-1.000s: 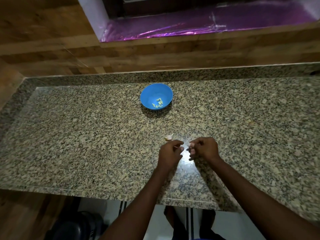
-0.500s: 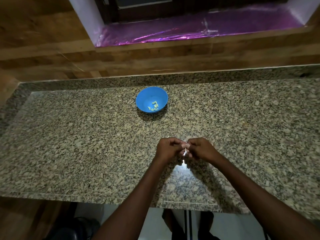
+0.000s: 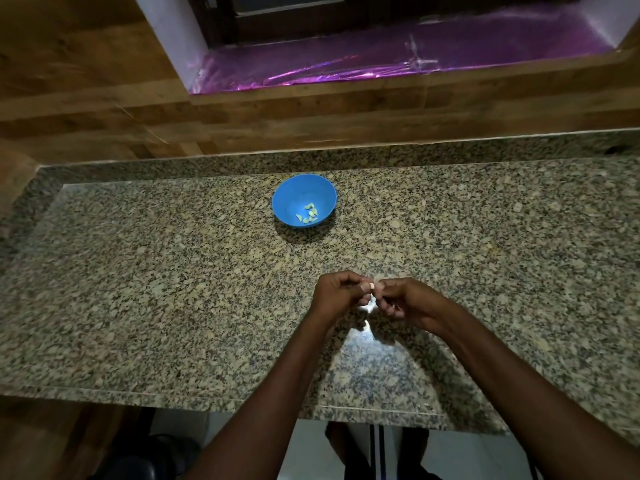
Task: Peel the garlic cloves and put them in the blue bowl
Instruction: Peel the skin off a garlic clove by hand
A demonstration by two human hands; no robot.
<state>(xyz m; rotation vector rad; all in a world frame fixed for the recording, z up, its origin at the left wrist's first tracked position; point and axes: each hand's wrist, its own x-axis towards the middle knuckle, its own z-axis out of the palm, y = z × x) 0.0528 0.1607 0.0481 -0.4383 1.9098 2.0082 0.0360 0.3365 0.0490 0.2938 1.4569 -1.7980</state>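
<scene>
Pale, small garlic clove (image 3: pixel 371 286) is being pinched between curled left hand (image 3: pixel 341 293) and right hand (image 3: pixel 408 301) fingertips, near round blue plastic bowl (image 3: pixel 298 188).

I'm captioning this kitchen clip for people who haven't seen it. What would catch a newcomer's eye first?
First the blue bowl, far on the speckled granite counter, with a few peeled garlic cloves inside. Next, nearer the front edge, the left hand and right hand meet, pinching a small pale clove between their fingertips. Behind, shiny purple foil lines the window ledge.
</scene>
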